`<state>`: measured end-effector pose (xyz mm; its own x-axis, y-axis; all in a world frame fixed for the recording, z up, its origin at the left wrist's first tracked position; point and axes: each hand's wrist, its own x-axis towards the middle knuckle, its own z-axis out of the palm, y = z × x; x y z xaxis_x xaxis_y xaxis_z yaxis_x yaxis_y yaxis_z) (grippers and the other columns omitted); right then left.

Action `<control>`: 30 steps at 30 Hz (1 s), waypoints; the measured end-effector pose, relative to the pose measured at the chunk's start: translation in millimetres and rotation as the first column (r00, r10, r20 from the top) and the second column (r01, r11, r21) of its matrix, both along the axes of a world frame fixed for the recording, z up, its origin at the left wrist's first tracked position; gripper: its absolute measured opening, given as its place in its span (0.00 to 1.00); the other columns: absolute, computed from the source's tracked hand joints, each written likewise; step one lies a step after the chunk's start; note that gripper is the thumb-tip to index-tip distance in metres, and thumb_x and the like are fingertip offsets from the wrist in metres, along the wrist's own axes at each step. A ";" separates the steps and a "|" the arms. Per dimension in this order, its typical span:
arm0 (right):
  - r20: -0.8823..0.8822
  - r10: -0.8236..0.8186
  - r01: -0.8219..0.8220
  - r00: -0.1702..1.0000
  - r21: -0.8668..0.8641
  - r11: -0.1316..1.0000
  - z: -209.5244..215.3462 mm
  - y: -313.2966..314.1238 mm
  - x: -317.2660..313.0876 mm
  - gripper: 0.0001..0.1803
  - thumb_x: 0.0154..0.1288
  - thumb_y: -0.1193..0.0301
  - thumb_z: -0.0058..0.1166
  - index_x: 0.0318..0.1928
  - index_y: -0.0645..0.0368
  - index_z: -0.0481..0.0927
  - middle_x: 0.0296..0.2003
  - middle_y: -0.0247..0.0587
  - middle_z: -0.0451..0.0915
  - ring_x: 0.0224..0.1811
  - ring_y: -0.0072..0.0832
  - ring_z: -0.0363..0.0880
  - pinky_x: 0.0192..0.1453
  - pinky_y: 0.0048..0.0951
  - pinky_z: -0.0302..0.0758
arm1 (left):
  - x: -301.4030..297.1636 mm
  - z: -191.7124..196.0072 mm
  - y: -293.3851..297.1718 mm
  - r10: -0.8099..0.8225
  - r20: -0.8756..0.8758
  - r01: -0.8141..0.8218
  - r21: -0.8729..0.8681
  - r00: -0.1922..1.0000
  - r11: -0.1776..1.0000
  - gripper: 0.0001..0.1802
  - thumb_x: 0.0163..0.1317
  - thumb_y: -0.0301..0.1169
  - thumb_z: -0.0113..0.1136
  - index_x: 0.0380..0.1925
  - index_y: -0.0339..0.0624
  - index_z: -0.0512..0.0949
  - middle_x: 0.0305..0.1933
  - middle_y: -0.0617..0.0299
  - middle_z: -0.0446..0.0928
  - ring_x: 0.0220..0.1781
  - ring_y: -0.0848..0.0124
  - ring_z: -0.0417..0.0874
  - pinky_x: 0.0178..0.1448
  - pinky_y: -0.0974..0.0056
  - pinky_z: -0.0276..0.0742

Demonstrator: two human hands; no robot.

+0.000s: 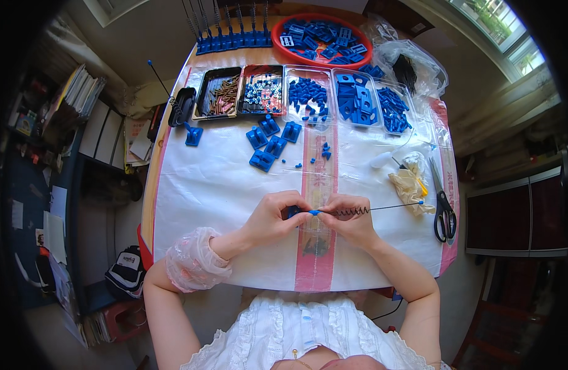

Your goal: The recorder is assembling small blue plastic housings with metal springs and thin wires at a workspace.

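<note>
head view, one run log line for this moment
left hand: pinches blue piece | right hand: holds spring wire rod | scissors: right, untouched

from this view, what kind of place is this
Probably a home work table for small-parts assembly: clear plastic trays of blue parts, a red round bowl of blue plastic pieces, and black-handled scissors on a plastic-covered table by a window.

Clear plastic bags (413,65) at the far right corner of the worktop (191,185), crumpled, one holding a dark bundle. Five shallow clear plastic packaging trays (308,95) in a row across the far half: brown pieces in the leftmost, mixed white and blue bits next, blue parts in the remaining three. Stacks of paper and booklets (80,92) on shelves at far left, too blurred to tell labels. No screens or signs visible.
</note>
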<state>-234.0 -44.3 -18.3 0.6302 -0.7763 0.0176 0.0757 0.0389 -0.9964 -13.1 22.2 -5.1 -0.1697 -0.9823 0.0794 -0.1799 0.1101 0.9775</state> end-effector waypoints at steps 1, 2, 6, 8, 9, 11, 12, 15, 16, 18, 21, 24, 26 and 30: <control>0.001 0.002 -0.002 1.000 0.005 1.000 0.1 -0.1 -0.3 0.04 0.60 0.83 0.65 0.36 0.67 0.85 0.31 0.29 0.80 0.32 0.10 0.74 0.32 0.14 0.68 | -0.2 -0.2 -0.2 0.000 -0.002 0.000 -0.003 1.000 1.000 0.04 0.62 0.23 0.67 0.37 0.37 0.84 0.32 0.67 0.80 0.28 0.83 0.74 0.29 0.74 0.65; 0.002 -0.001 0.001 1.000 0.005 1.000 -0.1 0.0 -0.3 0.04 0.60 0.83 0.65 0.36 0.67 0.85 0.31 0.29 0.79 0.31 0.10 0.74 0.32 0.15 0.68 | -0.4 -1.3 -0.6 -0.001 -0.005 0.001 -0.002 1.000 1.000 0.04 0.62 0.23 0.67 0.37 0.37 0.84 0.32 0.67 0.80 0.28 0.83 0.74 0.29 0.75 0.65; 0.012 -0.009 0.009 1.000 0.000 1.000 -0.5 0.5 1.4 0.03 0.60 0.83 0.66 0.35 0.66 0.85 0.31 0.29 0.79 0.31 0.10 0.73 0.32 0.15 0.67 | -0.1 -0.6 0.1 0.003 -0.007 -0.003 0.015 1.000 1.000 0.04 0.62 0.23 0.67 0.37 0.37 0.84 0.32 0.67 0.79 0.28 0.83 0.74 0.29 0.74 0.65; 0.011 -0.012 0.012 1.000 0.001 1.000 -0.9 0.8 1.8 0.03 0.60 0.82 0.66 0.35 0.66 0.85 0.30 0.29 0.79 0.31 0.10 0.73 0.31 0.15 0.67 | -0.4 -0.1 0.6 0.007 -0.012 -0.007 0.024 1.000 1.000 0.04 0.62 0.23 0.67 0.37 0.37 0.84 0.32 0.67 0.79 0.28 0.83 0.74 0.29 0.74 0.65; 0.009 -0.013 0.013 1.000 0.005 1.000 -0.4 0.9 1.9 0.03 0.60 0.82 0.66 0.35 0.66 0.85 0.30 0.29 0.79 0.31 0.10 0.73 0.31 0.15 0.67 | -0.9 -0.2 0.5 0.010 -0.017 -0.009 0.024 1.000 1.000 0.04 0.62 0.23 0.67 0.37 0.37 0.84 0.32 0.67 0.79 0.28 0.84 0.74 0.29 0.74 0.65; 0.003 -0.016 0.015 1.000 0.009 1.000 0.1 0.9 1.6 0.03 0.60 0.82 0.66 0.35 0.66 0.85 0.30 0.28 0.79 0.31 0.10 0.73 0.31 0.15 0.67 | -1.5 -0.5 0.0 0.010 -0.019 -0.010 0.017 1.000 1.000 0.04 0.62 0.23 0.67 0.37 0.37 0.84 0.32 0.67 0.79 0.28 0.84 0.74 0.28 0.74 0.65; 0.001 -0.017 0.017 1.000 0.009 1.000 0.3 1.0 1.6 0.03 0.60 0.82 0.66 0.35 0.66 0.85 0.30 0.28 0.79 0.31 0.10 0.73 0.31 0.15 0.67 | -1.4 -0.4 -0.2 0.009 -0.016 -0.009 0.012 1.000 1.000 0.04 0.62 0.23 0.67 0.37 0.37 0.84 0.32 0.67 0.79 0.28 0.84 0.74 0.28 0.75 0.65; 0.009 -0.023 0.023 1.000 -0.001 1.000 -0.2 1.2 2.1 0.03 0.60 0.82 0.66 0.34 0.66 0.85 0.30 0.28 0.79 0.31 0.10 0.73 0.31 0.15 0.68 | -0.8 -0.6 -0.3 0.005 -0.010 -0.005 0.017 1.000 1.000 0.04 0.62 0.23 0.67 0.37 0.37 0.84 0.32 0.67 0.80 0.28 0.84 0.75 0.29 0.75 0.65; 0.015 -0.025 0.026 1.000 -0.007 1.000 -0.5 1.3 2.3 0.03 0.60 0.82 0.66 0.34 0.66 0.85 0.30 0.28 0.79 0.31 0.10 0.73 0.31 0.15 0.68 | -0.5 -0.5 -0.2 0.005 -0.009 -0.005 0.023 1.000 1.000 0.04 0.62 0.23 0.67 0.37 0.37 0.84 0.32 0.67 0.80 0.29 0.84 0.75 0.29 0.75 0.65; 0.005 -0.021 0.021 1.000 -0.006 1.000 -2.2 0.7 1.7 0.03 0.60 0.82 0.66 0.34 0.66 0.85 0.30 0.28 0.79 0.31 0.10 0.73 0.32 0.15 0.68 | -0.1 -0.3 -0.3 0.003 -0.002 -0.003 0.026 1.000 1.000 0.04 0.62 0.23 0.67 0.37 0.37 0.84 0.33 0.67 0.80 0.29 0.83 0.76 0.29 0.75 0.66; 0.001 -0.019 0.019 1.000 -0.008 1.000 -2.5 0.6 1.6 0.04 0.59 0.82 0.66 0.35 0.66 0.85 0.30 0.28 0.79 0.31 0.10 0.73 0.31 0.15 0.69 | -0.2 -4.3 -0.6 0.002 -0.008 -0.002 0.028 1.000 1.000 0.04 0.62 0.23 0.67 0.37 0.37 0.84 0.33 0.67 0.80 0.29 0.83 0.76 0.29 0.75 0.66; 0.000 -0.020 0.020 1.000 -0.004 1.000 -2.9 0.6 1.3 0.04 0.59 0.83 0.66 0.35 0.66 0.85 0.30 0.28 0.79 0.31 0.10 0.73 0.31 0.15 0.69 | -0.1 -4.2 -0.8 -0.001 0.000 0.001 0.029 1.000 1.000 0.04 0.62 0.23 0.67 0.38 0.37 0.84 0.33 0.66 0.80 0.29 0.83 0.76 0.30 0.75 0.67; 0.003 -0.017 0.017 1.000 -0.004 1.000 -3.6 0.5 1.3 0.04 0.59 0.83 0.66 0.36 0.66 0.85 0.30 0.27 0.79 0.31 0.09 0.73 0.32 0.15 0.69 | 0.0 -3.6 -0.4 -0.002 0.001 0.002 0.034 1.000 0.999 0.04 0.63 0.23 0.67 0.38 0.37 0.84 0.33 0.66 0.80 0.29 0.83 0.76 0.30 0.75 0.67; 0.010 -0.010 0.010 1.000 0.001 1.000 -2.6 0.5 1.8 0.04 0.60 0.83 0.65 0.36 0.66 0.84 0.31 0.27 0.79 0.32 0.09 0.73 0.32 0.15 0.69 | -0.5 -3.9 0.1 0.013 -0.013 -0.013 0.036 1.000 0.999 0.05 0.62 0.24 0.67 0.38 0.37 0.84 0.32 0.65 0.80 0.27 0.82 0.74 0.29 0.73 0.66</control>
